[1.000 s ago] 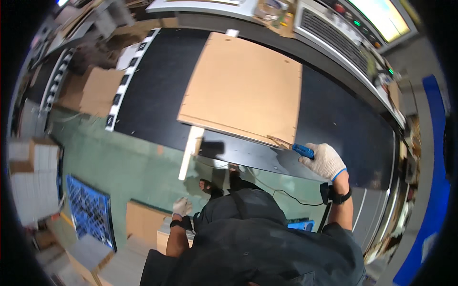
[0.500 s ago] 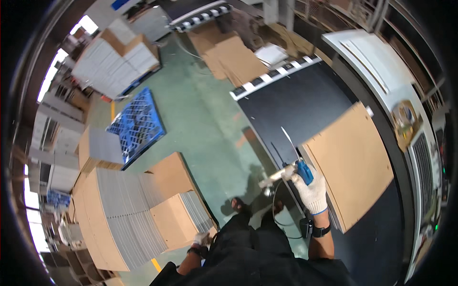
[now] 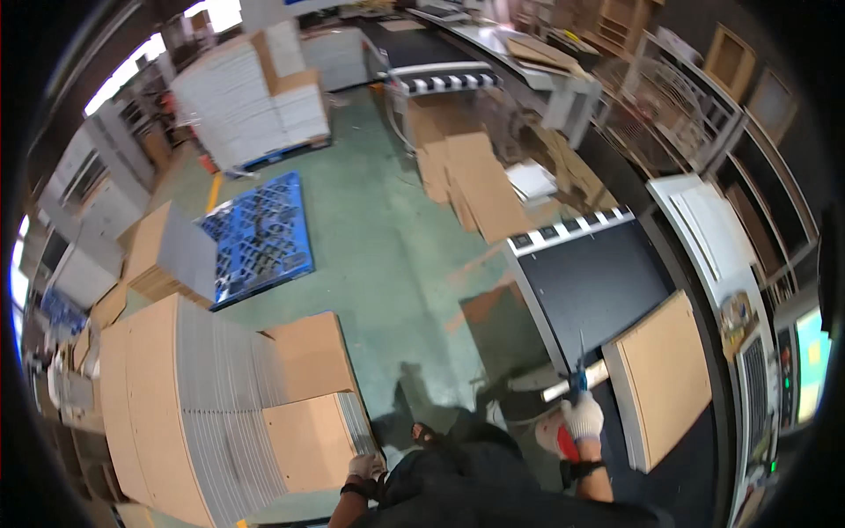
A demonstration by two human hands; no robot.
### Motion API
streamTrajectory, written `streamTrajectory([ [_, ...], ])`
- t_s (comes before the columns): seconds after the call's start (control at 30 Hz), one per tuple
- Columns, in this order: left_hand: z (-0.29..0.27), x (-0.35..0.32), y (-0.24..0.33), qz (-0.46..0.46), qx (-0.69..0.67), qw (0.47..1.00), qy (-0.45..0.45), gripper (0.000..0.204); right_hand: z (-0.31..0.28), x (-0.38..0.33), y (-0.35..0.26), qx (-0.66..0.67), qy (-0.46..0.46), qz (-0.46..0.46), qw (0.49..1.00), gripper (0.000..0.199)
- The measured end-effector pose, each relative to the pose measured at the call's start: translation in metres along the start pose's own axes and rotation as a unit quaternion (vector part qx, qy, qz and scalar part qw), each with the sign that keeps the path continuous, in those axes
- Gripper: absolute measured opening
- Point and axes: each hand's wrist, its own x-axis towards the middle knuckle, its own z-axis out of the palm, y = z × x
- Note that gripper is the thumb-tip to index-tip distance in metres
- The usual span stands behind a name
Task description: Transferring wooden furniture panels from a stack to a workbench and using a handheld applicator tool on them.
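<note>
In a white knit glove, my right hand (image 3: 583,417) is closed around a blue air blow gun (image 3: 577,380) with a thin metal nozzle pointing away from me. Just right of it, a stack of tan boards (image 3: 667,377) lies on the black conveyor belt (image 3: 598,280). A pale strip (image 3: 591,377) shows behind the gun, beside the boards. My left hand (image 3: 363,466), gloved too, is down at the near corner of a low stack of tan panels with grey edges (image 3: 310,440). Its fingers are too small and partly hidden to tell their grip.
Taller stacked panels (image 3: 145,396) stand at the left. Behind them are a blue pallet (image 3: 264,238) and wrapped white stacks (image 3: 246,114). Flattened cardboard (image 3: 482,189) lies on the green floor (image 3: 370,220) beyond the belt. A machine with a lit screen (image 3: 811,365) borders the right.
The view has tilted up and shifted, showing more of the far room. My right hand, still holding the blow gun, has come back from over the boards' edge. My left hand stays by the low stack.
</note>
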Motion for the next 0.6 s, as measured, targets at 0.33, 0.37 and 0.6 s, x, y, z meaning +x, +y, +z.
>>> streamTrajectory([
  [0.33, 0.026, 0.059, 0.134, 0.101, 0.582, 0.797, -0.131, 0.05, 0.057, 0.034, -0.159, -0.146, -0.299, -0.244, 0.911, 0.047],
  [0.37, 0.027, 0.063, 0.149, 0.152, 0.773, 0.599, -0.14, 0.052, 0.052, 0.042, -0.184, -0.13, -0.319, -0.26, 0.902, 0.045],
  [0.6, 0.011, 0.106, 0.24, 0.187, 0.757, 0.625, -0.038, 0.04, 0.089, 0.146, -0.353, 0.033, -0.399, -0.415, 0.817, 0.04],
])
